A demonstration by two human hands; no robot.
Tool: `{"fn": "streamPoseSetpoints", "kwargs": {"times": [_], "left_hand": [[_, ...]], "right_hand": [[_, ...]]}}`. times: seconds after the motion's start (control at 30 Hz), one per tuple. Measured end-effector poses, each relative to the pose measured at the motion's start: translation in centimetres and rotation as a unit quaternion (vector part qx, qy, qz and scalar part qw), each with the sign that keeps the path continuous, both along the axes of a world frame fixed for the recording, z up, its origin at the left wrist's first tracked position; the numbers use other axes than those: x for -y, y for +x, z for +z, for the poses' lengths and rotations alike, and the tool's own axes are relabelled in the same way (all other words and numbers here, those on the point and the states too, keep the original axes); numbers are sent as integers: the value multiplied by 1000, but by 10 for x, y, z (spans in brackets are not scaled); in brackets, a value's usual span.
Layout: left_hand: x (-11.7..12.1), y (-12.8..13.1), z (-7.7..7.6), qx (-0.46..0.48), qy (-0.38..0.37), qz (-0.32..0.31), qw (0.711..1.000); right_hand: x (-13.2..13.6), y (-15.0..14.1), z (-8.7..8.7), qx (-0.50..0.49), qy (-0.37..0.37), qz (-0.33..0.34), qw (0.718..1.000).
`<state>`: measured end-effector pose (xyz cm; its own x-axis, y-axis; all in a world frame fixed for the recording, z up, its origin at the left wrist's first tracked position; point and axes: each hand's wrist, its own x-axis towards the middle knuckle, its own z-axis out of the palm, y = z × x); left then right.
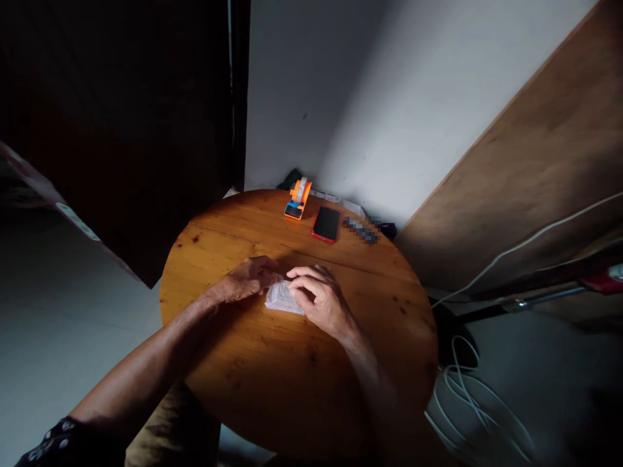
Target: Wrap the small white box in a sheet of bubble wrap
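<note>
A small pale packet [285, 305], wrapped in clear bubbly plastic, lies on the round wooden table [292, 383] between my hands. At its upper left corner, the fingers of my left hand [248, 279] are curled together. A see-through bit shows by those fingertips, too small to make out. Over the packet's right side arches my right hand [321, 298], its fingers bent and apart. The fingertips are at the packet's top, and part of its right end is hidden beneath them.
Toward the back of the table stand an orange tape dispenser [298, 200], a red-edged phone [326, 224] and a blurred dark object [360, 229]. A white wall [311, 97] rises behind. Loose white cable [467, 389] lies on the floor at the right.
</note>
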<state>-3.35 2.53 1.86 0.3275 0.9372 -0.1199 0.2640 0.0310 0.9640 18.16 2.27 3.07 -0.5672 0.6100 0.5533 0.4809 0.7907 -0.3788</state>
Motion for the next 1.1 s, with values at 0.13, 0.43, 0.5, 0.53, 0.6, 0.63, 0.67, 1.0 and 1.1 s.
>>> {"fn": "streamPoseSetpoints", "kwargs": {"times": [0.13, 0.43, 0.5, 0.53, 0.6, 0.63, 0.67, 1.0, 1.1], "left_hand": [[1, -1, -2, 43, 22, -17, 999], [9, 3, 21, -61, 27, -35, 997], [10, 4, 24, -102, 30, -30, 994], [11, 5, 24, -112, 36, -28, 993], [11, 5, 22, -103, 49, -32, 993], [12, 5, 21, -84, 49, -39, 995], [13, 5, 18, -55, 42, -48, 996], [21, 25, 2, 190, -20, -105, 976], [22, 26, 3, 180, -26, -120, 976]], "right_hand": [[1, 0, 2, -49, -35, -11, 998], [0, 1, 5, -92, -80, -17, 992], [0, 0, 4, -91, -83, -15, 992], [1, 0, 4, -92, -84, -14, 992], [1, 0, 4, -102, -91, -12, 991], [1, 0, 5, -111, -97, -10, 989], [1, 0, 6, -121, -103, -7, 987], [1, 10, 22, -204, -145, -41, 967], [-3, 15, 19, -235, -165, -55, 956]]}}
